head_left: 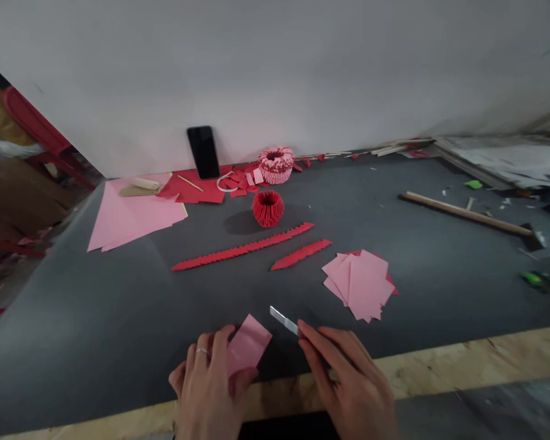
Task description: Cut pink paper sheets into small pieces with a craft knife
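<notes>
My left hand [213, 382], with a ring on one finger, grips a small piece of pink paper [251, 343] near the front edge of the table. In my right hand [343, 373] is a craft knife [284, 319], its blade pointing up and left, apart from the paper. Right of the blade lies a fanned stack of pink paper pieces [366, 284], with red ones partly hidden beneath. Beyond my hands are a long red folded-paper strip [242, 249] and a shorter red strip [301, 255]. Behind them stands a red folded-paper ring [268, 209].
A pink-and-red paper ring [276, 165] and a leaning phone [204, 153] are by the wall. Large pink sheets [128, 217] lie at the left. On the right are a hammer [467, 212], paper scraps and a pile of flat sheets [499, 162].
</notes>
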The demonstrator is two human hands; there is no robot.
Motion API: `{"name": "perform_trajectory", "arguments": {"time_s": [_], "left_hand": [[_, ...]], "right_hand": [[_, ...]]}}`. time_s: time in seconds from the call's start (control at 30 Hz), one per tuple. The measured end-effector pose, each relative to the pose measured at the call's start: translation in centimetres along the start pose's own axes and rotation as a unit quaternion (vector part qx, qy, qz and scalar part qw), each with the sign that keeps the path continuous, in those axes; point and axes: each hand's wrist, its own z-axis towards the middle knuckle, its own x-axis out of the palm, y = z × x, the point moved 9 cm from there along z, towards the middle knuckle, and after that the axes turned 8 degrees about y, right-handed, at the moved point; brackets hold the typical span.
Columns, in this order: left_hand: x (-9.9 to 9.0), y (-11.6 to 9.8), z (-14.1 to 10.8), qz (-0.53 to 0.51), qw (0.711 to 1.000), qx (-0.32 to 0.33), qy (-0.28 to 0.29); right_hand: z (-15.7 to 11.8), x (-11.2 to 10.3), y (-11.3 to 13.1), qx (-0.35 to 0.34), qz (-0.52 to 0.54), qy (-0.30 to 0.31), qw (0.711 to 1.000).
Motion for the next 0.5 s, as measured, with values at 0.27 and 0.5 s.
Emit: {"name": "perform_trajectory", "arguments": {"time_s": [0.27,0.5], "left_hand": [[-0.5,0.3,0.5,0.001,1.0,0.017,0.019],[-1.6,-1.1,0.1,0.041,0.999,-0.01,-0.018]], "right_hand": [[-0.4,-0.7,0.5,-0.004,0.016,-0.002,1.0],[-0.5,-0.5,0.0,0.012,0.029,0.0,1.0]]}}
